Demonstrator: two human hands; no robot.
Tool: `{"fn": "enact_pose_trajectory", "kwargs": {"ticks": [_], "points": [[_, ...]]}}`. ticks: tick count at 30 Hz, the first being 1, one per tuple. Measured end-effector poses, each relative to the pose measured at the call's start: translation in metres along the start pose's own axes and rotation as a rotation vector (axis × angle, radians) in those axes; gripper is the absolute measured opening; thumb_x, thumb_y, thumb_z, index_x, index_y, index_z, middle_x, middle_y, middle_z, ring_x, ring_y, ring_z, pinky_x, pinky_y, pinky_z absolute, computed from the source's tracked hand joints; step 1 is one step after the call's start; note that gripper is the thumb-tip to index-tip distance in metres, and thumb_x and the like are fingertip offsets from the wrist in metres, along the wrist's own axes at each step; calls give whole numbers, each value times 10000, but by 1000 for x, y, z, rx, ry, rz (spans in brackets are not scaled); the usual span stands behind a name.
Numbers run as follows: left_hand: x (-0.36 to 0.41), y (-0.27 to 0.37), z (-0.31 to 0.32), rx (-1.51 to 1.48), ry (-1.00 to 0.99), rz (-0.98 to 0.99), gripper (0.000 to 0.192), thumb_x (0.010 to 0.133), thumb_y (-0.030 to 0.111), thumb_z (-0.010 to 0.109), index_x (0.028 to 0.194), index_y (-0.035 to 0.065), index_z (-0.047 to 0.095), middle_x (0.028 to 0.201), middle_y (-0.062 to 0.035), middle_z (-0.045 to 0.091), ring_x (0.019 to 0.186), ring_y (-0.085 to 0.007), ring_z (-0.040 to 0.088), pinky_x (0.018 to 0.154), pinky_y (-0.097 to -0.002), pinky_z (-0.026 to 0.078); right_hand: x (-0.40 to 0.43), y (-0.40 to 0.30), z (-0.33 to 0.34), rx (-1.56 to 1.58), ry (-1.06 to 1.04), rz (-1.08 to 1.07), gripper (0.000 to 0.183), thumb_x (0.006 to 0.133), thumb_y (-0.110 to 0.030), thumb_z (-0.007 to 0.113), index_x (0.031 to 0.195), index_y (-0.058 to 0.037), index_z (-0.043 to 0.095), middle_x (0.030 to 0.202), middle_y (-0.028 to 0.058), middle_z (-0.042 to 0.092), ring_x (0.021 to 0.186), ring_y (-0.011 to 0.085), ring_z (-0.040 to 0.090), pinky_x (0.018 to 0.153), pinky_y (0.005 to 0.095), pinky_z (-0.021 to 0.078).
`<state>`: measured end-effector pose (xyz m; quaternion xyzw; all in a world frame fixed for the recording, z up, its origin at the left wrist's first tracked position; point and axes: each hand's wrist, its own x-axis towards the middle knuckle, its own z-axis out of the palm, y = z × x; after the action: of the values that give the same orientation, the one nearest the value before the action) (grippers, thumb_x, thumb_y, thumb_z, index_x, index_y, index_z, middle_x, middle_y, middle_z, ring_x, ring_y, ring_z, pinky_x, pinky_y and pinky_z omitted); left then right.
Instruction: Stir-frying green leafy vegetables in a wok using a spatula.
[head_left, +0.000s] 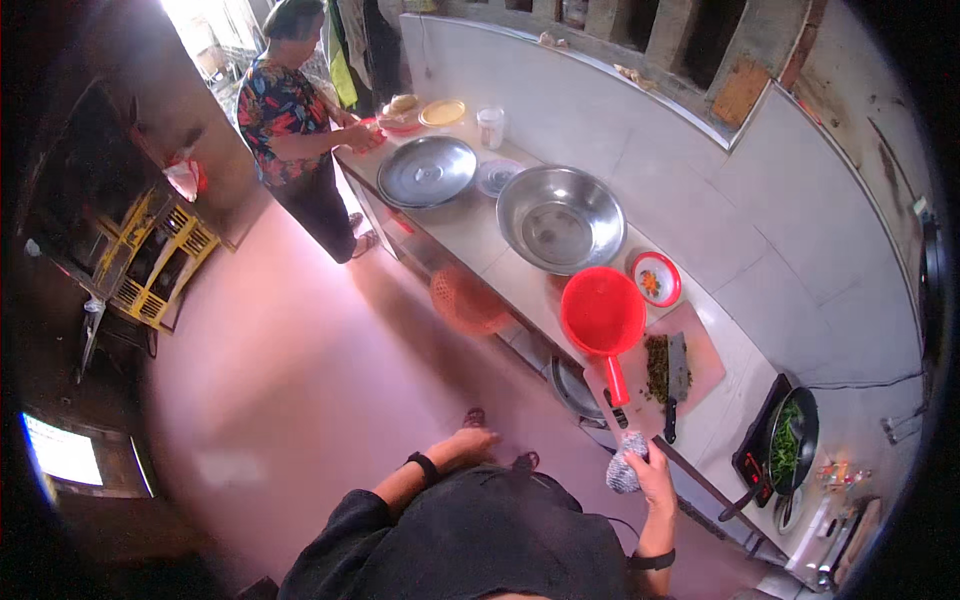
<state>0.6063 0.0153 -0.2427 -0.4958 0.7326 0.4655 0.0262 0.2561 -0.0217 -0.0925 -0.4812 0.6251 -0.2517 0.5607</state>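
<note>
A bunched, grey-and-white patterned cloth (624, 469) is gripped in my right hand (655, 477), close to the counter's front edge. My left hand (474, 447) hangs in front of my body over the floor; nothing shows in it, and its fingers are too blurred to read. On the counter before me, a pink cutting board (701, 345) carries chopped dark greens (657, 367) and a black-handled cleaver (676, 379). A red plastic dipper (602, 311) rests partly over the board, its handle pointing towards me. Beside it stands a red-rimmed bowl (657, 280) with chopped orange and green bits.
A steel basin (561, 221) and a round metal lid or tray (427, 172) stand farther along the counter (517, 277). A pan of greens (786, 439) sits on a black cooktop (757, 442) at right. Another person (289, 112) works at the far end. An orange basket (469, 300) is below.
</note>
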Motion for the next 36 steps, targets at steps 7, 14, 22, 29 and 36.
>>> {"fn": "enact_pose_trajectory", "kwargs": {"ticks": [7,14,22,29,36], "points": [[25,86,-92,-381,182,363,721,744,176,663,1363,78,308,1194,-199,519,964,-300,581,819,-403,475,36,-68,58,-231,-301,-353,545,755,-201,692,1220,10,503,1026,129,598,923,153,559,832,296,440],[39,92,-101,-931,-265,826,1011,702,572,668,1414,31,195,1423,-78,279,1328,-204,222,1086,-375,176,28,-48,40,153,-322,-280,640,766,-112,656,1295,108,369,1254,154,503,1190,214,449,1017,351,313],[0,97,-153,-1106,-238,458,641,737,-36,603,1324,49,358,1155,-62,507,1094,-152,471,934,-285,374,26,-128,84,-86,-161,-486,486,819,-25,538,1290,29,434,1233,132,541,1121,147,496,953,291,375],[7,124,-167,-1180,-290,361,430,756,-6,671,1163,46,543,1022,6,591,882,-99,568,796,-226,457,7,-138,84,136,201,-469,539,818,-61,608,1320,-28,413,1160,71,555,1031,130,506,907,290,404],[32,163,-157,-984,-474,377,612,729,-36,675,1277,66,424,1094,-2,546,981,-97,509,856,-261,428,-24,-80,74,256,130,-253,708,696,-229,761,1296,-48,433,1151,97,566,1057,152,512,923,309,406]]}}
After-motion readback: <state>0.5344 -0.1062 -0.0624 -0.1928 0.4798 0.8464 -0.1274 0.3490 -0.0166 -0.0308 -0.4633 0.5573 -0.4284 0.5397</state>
